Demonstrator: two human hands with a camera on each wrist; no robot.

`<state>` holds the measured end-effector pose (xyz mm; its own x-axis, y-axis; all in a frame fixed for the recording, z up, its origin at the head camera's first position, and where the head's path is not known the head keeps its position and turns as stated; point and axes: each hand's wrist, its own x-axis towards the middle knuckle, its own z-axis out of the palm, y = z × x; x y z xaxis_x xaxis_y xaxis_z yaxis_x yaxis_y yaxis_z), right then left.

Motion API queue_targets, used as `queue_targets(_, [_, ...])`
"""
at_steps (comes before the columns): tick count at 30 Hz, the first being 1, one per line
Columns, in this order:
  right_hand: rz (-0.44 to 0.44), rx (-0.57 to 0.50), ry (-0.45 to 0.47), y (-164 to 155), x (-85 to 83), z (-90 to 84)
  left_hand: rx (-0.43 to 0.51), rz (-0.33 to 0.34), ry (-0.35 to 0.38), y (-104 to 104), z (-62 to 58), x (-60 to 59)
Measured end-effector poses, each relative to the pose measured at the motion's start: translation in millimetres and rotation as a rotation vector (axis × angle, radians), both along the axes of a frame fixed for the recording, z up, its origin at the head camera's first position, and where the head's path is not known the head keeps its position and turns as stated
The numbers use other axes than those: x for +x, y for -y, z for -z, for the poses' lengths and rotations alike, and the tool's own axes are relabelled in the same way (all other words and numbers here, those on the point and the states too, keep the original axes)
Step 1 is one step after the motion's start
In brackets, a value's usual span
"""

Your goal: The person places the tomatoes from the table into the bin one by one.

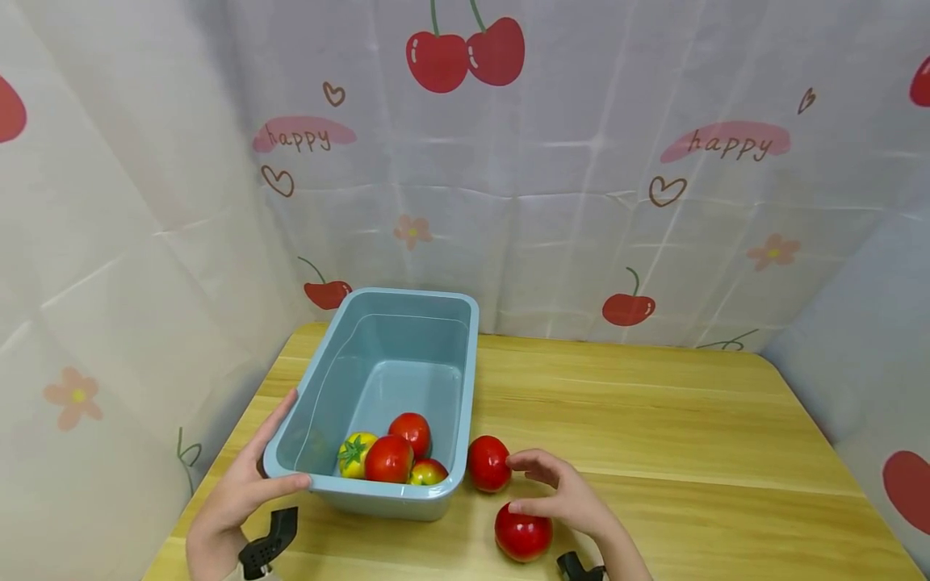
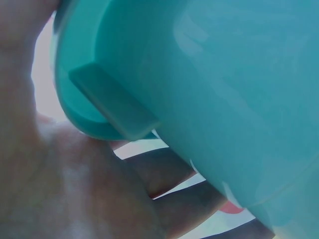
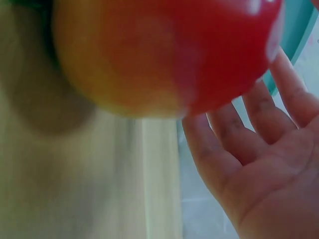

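Left hand [image 1: 240, 492] steadies the light-blue plastic tub [image 1: 465, 387] by its near corner, fingers wrapped on the rim. Right hand [image 1: 563, 496], fingers loosely spread, touches two glossy red tomatoes [image 1: 488, 463] on the wooden bench [image 1: 654, 420]; I'd close round one before lifting.

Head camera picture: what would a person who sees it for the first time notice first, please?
First comes the light blue plastic bin on the left of the wooden table, with several red and yellow toy tomatoes in its near end. The left hand holds the bin's near left corner. The right hand touches two red tomatoes on the table, one beside the bin and one nearer.
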<state>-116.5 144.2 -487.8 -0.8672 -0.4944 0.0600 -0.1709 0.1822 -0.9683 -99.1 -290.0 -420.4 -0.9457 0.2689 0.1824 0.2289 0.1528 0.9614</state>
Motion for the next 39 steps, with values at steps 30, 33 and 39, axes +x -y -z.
queue_targets(30, [-0.219,0.092,0.183,-8.4,-0.3,11.5,0.008,0.016,-0.012,0.2,-0.1,-0.4])
queue_targets(33, [-0.198,0.075,0.154,-9.1,-1.2,7.3,0.005,0.013,-0.012,0.3,0.1,-0.4])
queue_targets(39, [-0.177,0.033,0.122,-10.9,-1.8,-1.4,0.013,0.024,-0.022,0.4,0.4,-0.4])
